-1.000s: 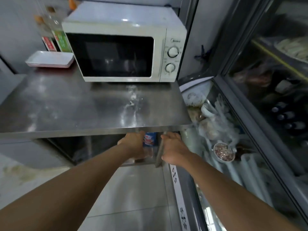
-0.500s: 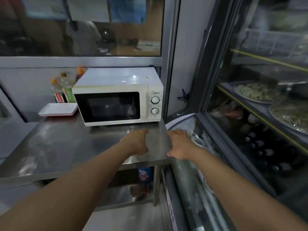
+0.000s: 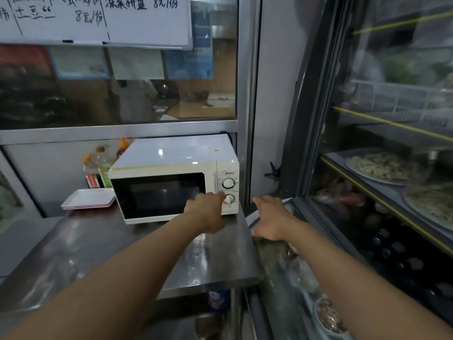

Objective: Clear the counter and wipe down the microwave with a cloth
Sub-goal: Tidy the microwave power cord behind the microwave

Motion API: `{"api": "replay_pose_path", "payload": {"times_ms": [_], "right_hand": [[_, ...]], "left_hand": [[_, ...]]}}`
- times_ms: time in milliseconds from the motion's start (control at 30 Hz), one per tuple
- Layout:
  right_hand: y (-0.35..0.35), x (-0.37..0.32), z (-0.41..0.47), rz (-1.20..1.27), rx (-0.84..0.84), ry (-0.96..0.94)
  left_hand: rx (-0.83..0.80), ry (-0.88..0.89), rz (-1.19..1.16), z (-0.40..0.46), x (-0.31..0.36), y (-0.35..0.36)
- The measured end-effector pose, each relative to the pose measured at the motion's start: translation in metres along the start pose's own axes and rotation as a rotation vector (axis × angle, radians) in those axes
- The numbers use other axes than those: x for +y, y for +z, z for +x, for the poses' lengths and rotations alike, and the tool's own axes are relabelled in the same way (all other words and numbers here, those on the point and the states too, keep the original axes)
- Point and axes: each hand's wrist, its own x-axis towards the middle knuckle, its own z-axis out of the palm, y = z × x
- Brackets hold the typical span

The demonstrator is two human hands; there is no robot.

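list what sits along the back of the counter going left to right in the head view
stack of white plates → sauce bottles behind them → microwave, with the left hand at its lower dial → right hand → glass display case

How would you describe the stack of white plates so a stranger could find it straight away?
Find the white microwave on the steel counter. Just left of it lies the stack of plates, low, flat, white and rectangular, unlike the upright bottles behind.

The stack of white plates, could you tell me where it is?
The stack of white plates sits at the counter's back, just left of the microwave, below the bottles.
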Motion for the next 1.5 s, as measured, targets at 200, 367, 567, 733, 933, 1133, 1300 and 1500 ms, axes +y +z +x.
{"api": "replay_pose_path", "payload": {"times_ms": [200, 367, 567, 733, 933, 1133, 1300, 1500], "right_hand": [[-0.011, -0.005, 0.046, 0.024, 0.006, 0.016], [-0.022, -0.011, 0.098, 0.068, 0.030, 0.071], [-0.030, -0.012, 0.153, 0.123, 0.082, 0.143], [-0.039, 0.002, 0.187, 0.115, 0.122, 0.195], [-0.045, 0.024, 0.235, 0.144, 0.149, 0.186], [-0.040, 0.062, 0.312, 0.167, 0.135, 0.130], [-0.035, 0.096, 0.375, 0.232, 0.169, 0.058], [-0.020, 0.120, 0.440, 0.295, 0.116, 0.011]], "left_hand": [[0.003, 0.018, -0.001, 0.050, -0.025, -0.012], [0.021, 0.075, -0.018, 0.107, -0.052, -0.025], [0.017, 0.141, -0.049, 0.176, -0.075, -0.041], [0.028, 0.180, -0.062, 0.220, -0.080, -0.046], [0.048, 0.178, -0.066, 0.272, -0.076, -0.047], [0.067, 0.123, -0.049, 0.336, -0.065, -0.043], [0.069, 0.048, -0.051, 0.391, -0.057, -0.040], [0.107, -0.012, -0.054, 0.443, -0.052, -0.036]]}}
